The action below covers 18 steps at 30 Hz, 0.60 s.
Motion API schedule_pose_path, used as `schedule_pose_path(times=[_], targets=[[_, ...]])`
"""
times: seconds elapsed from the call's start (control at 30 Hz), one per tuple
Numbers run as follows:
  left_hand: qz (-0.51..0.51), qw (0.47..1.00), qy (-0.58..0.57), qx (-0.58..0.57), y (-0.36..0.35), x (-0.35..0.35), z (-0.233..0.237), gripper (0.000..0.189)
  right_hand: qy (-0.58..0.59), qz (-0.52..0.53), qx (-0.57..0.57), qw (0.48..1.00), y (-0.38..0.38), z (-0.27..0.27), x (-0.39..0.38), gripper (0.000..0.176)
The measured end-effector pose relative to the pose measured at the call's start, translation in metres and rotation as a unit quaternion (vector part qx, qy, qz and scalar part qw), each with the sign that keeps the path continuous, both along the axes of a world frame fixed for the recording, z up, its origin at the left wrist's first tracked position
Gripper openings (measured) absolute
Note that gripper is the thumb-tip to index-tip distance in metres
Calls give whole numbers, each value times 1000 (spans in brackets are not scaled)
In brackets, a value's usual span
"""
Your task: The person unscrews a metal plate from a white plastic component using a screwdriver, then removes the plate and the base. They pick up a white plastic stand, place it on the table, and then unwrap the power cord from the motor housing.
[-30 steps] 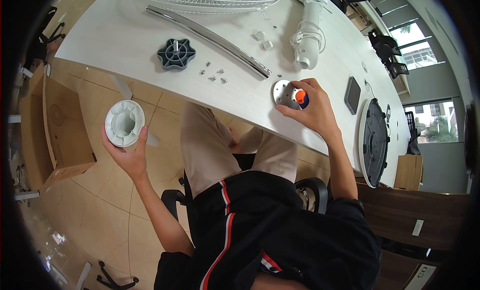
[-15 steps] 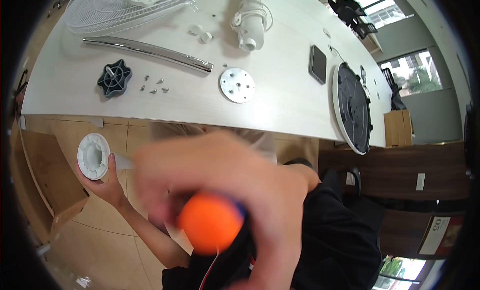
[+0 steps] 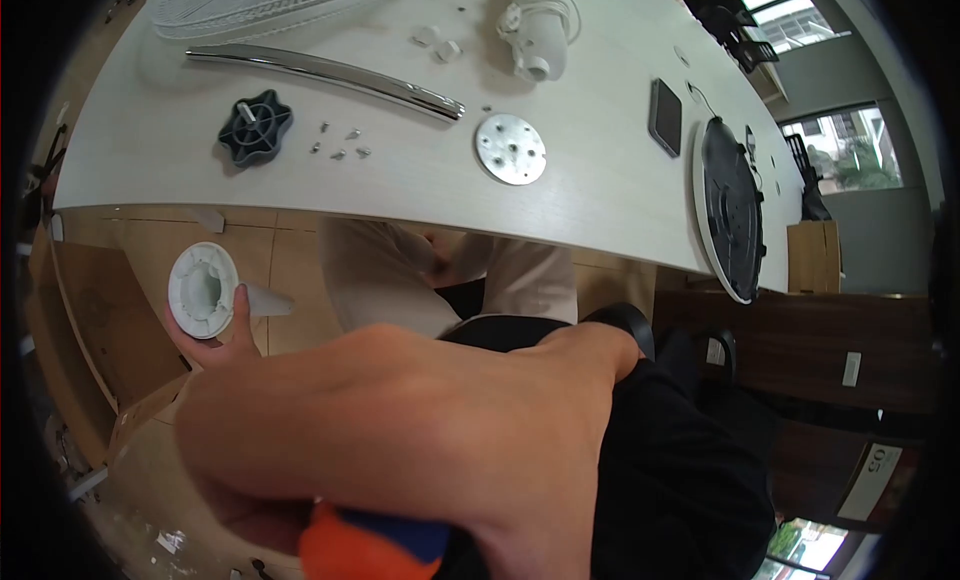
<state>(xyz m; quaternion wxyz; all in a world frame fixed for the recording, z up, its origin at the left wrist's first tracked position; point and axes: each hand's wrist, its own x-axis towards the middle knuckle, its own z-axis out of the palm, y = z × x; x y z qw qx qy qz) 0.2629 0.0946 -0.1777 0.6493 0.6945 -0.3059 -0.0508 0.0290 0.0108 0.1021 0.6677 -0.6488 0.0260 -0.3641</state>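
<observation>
At the left, below the table's edge, my left hand [image 3: 225, 340] is closed round a white plastic tube with a round flange [image 3: 203, 318]. Its hollow, ribbed end faces the camera, and the tapered tube points right. Close to the camera, the back of my right hand [image 3: 390, 420] fills the lower middle. Its fingers are curled round an orange-and-blue rounded object [image 3: 360, 550], mostly hidden by the hand and cut off by the frame's bottom. A dark band circles the right wrist.
On the white table [image 3: 400, 190] lie a dark star-shaped knob [image 3: 256, 130], several small screws [image 3: 340, 154], a chrome tube [image 3: 330, 75], a round metal plate [image 3: 510, 150], a fan grille [image 3: 230, 10], a white corded part [image 3: 540, 40], a phone [image 3: 665, 117] and a round black base [image 3: 732, 210]. A cardboard box [image 3: 105, 325] stands left.
My right hand has moved down and left with the orange-and-blue object, now partly out of frame. The view has shifted slightly. My left hand keeps hold of the white tube.
</observation>
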Motion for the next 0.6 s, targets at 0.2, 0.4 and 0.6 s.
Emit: schedule_pose_path(times=[0.2,0.4,0.6], targets=[[-22,998,10,-60,-5,-12,14,103,42,10,100,994,0,-10,-4,52],[-28,998,14,-53,-3,-19,19,113,194,-144,120,963,-17,-40,20,28],[28,997,-47,-52,10,-21,27,118,321,-140,74,934,-15,-120,70,24]])
